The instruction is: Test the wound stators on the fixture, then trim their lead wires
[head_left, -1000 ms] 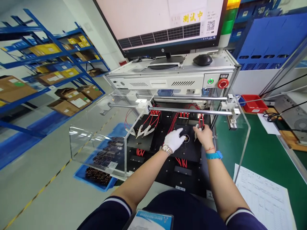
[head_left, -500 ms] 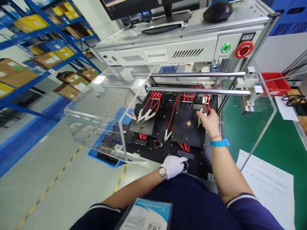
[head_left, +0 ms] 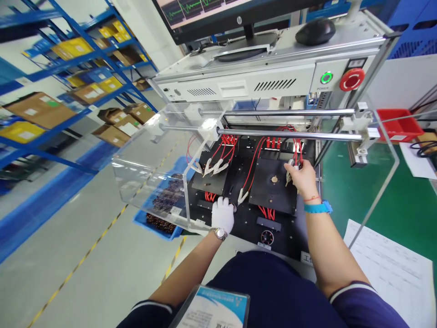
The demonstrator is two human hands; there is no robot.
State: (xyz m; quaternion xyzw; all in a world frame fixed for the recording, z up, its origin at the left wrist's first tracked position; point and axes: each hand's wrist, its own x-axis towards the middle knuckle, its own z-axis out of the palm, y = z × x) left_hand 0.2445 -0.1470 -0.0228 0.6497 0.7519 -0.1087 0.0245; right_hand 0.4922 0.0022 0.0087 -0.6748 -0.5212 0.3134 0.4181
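My gloved left hand (head_left: 222, 215) rests on the black test bed (head_left: 246, 223), between its two raised plates. Its fingers are curled down over a small round part, of which only a dark edge shows at the fingertips. My bare right hand (head_left: 302, 178) pinches metal crocodile clips (head_left: 290, 166) on red wires at the right plate's (head_left: 273, 193) far right corner. That plate has a brass stud (head_left: 274, 179) at its centre. Another round part (head_left: 267, 237) lies at the bed's near edge. A loose clip (head_left: 242, 197) hangs next to my left hand.
A clear acrylic guard (head_left: 150, 182) stands open at the left, under two steel rails (head_left: 290, 135). Above are the tester housing with a red stop button (head_left: 351, 79), a monitor and a mouse (head_left: 314, 31). A blue tray of parts (head_left: 160, 221) sits on the floor; papers (head_left: 392, 269) lie at the right.
My left hand took a round part off the right plate, set it at the bed's near edge, then moved left and forward onto another small part. My right hand kept hold of the clips.
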